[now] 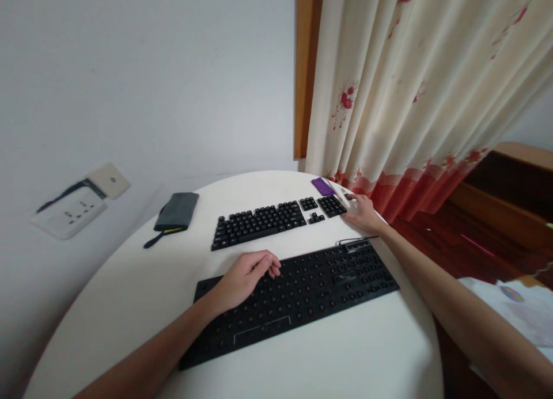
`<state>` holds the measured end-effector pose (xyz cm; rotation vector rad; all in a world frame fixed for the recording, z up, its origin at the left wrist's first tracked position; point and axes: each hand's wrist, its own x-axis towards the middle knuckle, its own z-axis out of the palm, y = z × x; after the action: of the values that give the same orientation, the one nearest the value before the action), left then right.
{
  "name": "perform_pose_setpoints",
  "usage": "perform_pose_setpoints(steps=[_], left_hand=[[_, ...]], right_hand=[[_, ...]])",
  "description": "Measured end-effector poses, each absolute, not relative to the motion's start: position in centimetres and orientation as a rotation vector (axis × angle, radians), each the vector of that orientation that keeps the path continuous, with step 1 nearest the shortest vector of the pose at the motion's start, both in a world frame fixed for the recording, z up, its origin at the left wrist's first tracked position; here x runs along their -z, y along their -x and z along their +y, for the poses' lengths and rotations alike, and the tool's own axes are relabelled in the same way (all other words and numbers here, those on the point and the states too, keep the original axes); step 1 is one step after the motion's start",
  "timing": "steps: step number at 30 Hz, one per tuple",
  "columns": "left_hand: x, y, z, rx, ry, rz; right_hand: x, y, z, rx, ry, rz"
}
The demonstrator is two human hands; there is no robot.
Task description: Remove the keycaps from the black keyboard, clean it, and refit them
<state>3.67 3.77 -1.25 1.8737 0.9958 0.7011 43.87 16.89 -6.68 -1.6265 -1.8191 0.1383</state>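
Observation:
A black keyboard base (319,287), its keycaps removed and its switches bare, lies at a slant on the white round table (345,335). Over its left half rests my left hand (250,275), fingers curled in, with nothing visible in them. Behind the base, loose black keycaps (261,223) are laid out in keyboard order. My right hand (362,212) is at the right end, beside the number-pad keycaps (332,205). Its fingers are bent together around a small dark spot, too small to make out.
A grey cloth pouch (177,211) lies at the table's left, with a dark-tipped strap. A purple cloth (322,186) is near the far edge. The keyboard's cable (352,239) loops behind the base. A wall socket (71,215), a floral curtain (367,99) and white fabric (514,307) surround the table.

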Motion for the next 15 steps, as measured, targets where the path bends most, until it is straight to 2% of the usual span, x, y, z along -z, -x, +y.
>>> perform_pose_setpoints(steps=[8, 15], left_hand=[[1.5, -3.6, 3.8, -0.727, -1.858, 0.996], [1.4, -3.8, 3.5, -0.798, -1.876, 1.008]], right_hand=[[2.3, -43.7, 16.4, 0.007, 1.451, -1.537], [-0.4, -41.2, 13.8, -0.124, 1.493, -1.099]])
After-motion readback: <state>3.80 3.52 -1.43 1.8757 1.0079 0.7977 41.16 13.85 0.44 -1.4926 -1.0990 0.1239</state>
